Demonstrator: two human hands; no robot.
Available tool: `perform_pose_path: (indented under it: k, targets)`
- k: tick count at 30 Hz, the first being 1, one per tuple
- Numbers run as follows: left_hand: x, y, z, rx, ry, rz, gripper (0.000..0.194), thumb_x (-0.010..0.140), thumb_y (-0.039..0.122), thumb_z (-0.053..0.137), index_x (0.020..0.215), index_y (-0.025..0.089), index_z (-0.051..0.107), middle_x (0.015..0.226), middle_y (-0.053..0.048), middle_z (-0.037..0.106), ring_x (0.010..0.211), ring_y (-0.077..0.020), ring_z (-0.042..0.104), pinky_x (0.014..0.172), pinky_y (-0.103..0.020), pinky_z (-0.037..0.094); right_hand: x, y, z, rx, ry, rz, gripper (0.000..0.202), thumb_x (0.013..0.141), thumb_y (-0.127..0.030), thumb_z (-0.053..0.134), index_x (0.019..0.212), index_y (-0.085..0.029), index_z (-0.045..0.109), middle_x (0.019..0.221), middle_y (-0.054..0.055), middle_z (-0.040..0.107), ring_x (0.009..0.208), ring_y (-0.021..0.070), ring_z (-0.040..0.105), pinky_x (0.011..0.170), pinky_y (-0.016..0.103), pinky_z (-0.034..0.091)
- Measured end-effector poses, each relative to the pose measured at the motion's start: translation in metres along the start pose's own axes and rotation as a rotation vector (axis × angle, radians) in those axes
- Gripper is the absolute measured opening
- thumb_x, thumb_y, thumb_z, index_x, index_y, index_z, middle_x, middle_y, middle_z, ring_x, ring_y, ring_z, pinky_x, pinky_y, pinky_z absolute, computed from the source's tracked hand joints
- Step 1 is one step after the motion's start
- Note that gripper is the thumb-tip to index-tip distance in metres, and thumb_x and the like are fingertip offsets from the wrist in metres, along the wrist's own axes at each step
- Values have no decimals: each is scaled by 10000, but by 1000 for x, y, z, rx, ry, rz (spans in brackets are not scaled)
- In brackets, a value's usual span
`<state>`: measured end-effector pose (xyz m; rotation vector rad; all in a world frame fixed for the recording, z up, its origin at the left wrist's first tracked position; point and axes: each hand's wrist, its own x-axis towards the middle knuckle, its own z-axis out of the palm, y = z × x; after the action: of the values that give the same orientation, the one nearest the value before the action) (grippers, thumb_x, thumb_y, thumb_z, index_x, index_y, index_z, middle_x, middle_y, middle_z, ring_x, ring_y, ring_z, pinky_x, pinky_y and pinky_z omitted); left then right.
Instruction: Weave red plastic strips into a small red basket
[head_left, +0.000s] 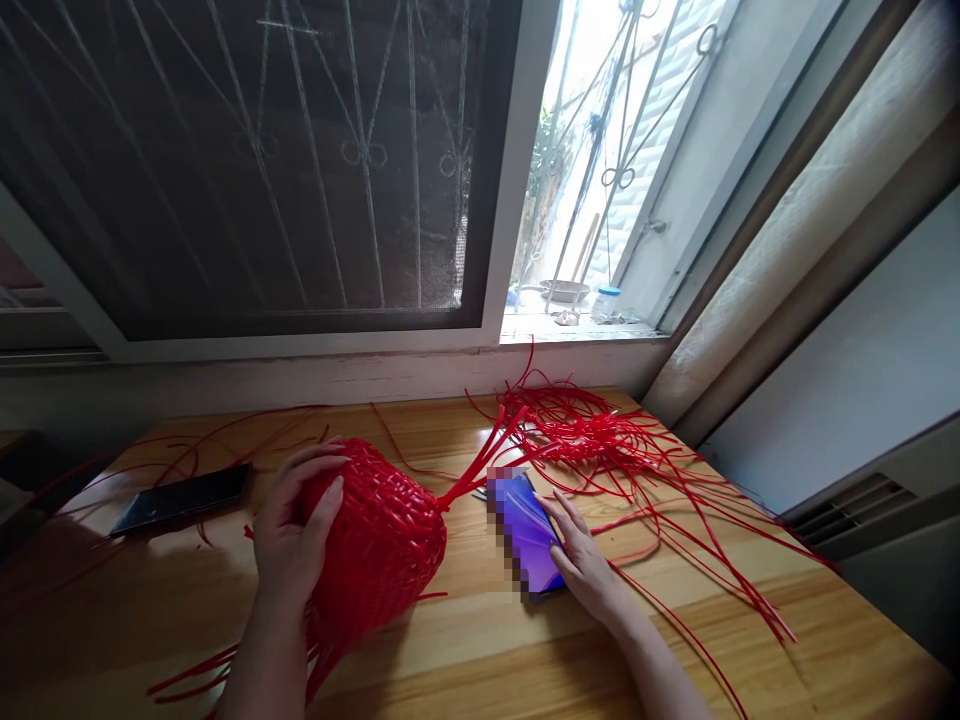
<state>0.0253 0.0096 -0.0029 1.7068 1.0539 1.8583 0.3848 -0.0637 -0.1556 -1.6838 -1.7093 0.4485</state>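
Observation:
A red basket woven from glossy plastic strips point(379, 530) is tilted on its side above the wooden table, loose strips sticking out at its right end and lower left. My left hand point(296, 525) grips it from the left, thumb on the near side and fingers over the top. A phone with a lit purple-blue screen point(529, 540) is right of the basket, its left part pixelated. My right hand point(585, 555) rests at the phone's right edge, fingers stretched out and apart, thumb tip at the screen.
A tangle of red plastic strips point(592, 440) covers the table's back right, long ends trailing toward the front. A dark phone or tablet point(184, 498) lies at the left among stray strips. Behind the wooden table point(465, 660) are a window frame point(300, 345) and a curtain point(787, 240).

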Motion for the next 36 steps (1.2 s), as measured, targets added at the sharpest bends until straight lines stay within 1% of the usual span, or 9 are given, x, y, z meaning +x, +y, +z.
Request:
perform_pose_path:
  k: [4,6,8,10,15,19,25,32,36]
  targets:
    - [0,0,-1,18,-4,-7,112,836,233,632,903,259,719,1068,-10,677,1062,-214,622,1020,-396,462,-10,-5,-8,35,37,11,561,806,-165,370,1334,-210,553,1449,102,483,1419,218,358,1181,481,275]
    - [-1,0,-2,18,-10,-2,117,839,234,632,911,262,719,1073,-10,675,1065,-216,618,1026,-397,457,-15,-8,-17,48,14,10,516,795,-159,379,1245,-221,625,1374,97,558,1364,221,439,1146,470,342]
    - [-1,0,-2,15,-14,1,124,841,232,631,921,268,719,1075,-10,674,1070,-218,617,1034,-400,453,-21,-10,-26,73,-41,19,513,779,-166,407,1229,-227,645,1368,99,568,1325,228,484,1086,446,425]
    - [-1,-1,-2,14,-13,2,123,842,237,632,922,274,718,1074,-13,673,1074,-226,617,1042,-412,450,-28,-12,-31,85,-85,47,546,766,-175,428,1273,-228,624,1413,106,530,1336,239,471,1050,439,462]
    - [-1,0,0,29,-14,9,127,852,233,621,921,282,715,1076,-19,672,1077,-231,620,1043,-420,452,-38,-17,-33,-20,-109,53,557,769,-179,446,1300,-220,610,1449,107,485,1436,257,321,1149,497,334]
    - [-1,1,2,21,-12,9,135,853,214,626,927,280,717,1077,-8,669,1082,-212,620,1038,-386,452,-37,-20,-31,-124,-138,20,550,765,-160,460,1285,-224,625,1482,109,445,1427,275,338,1176,527,268]
    - [0,1,1,23,-15,33,137,853,213,622,924,277,720,1063,-10,672,1062,-205,619,1023,-378,450,-35,-32,-28,-182,-194,-9,612,759,-138,470,1350,-257,576,1534,93,375,1450,283,292,1170,531,272]
    - [-1,0,0,41,-20,23,130,858,218,619,927,272,715,1069,-10,669,1061,-197,612,1018,-370,445,-34,-24,-30,-211,-132,31,555,768,-183,478,1302,-234,624,1491,112,437,1419,294,349,1156,536,298]
    - [-1,1,0,53,-10,34,117,858,225,621,920,258,715,1056,-11,673,1048,-194,619,1011,-368,454,-34,-31,-29,-179,-168,-10,630,731,-151,488,1344,-261,586,1512,90,413,1435,284,324,1162,524,294]
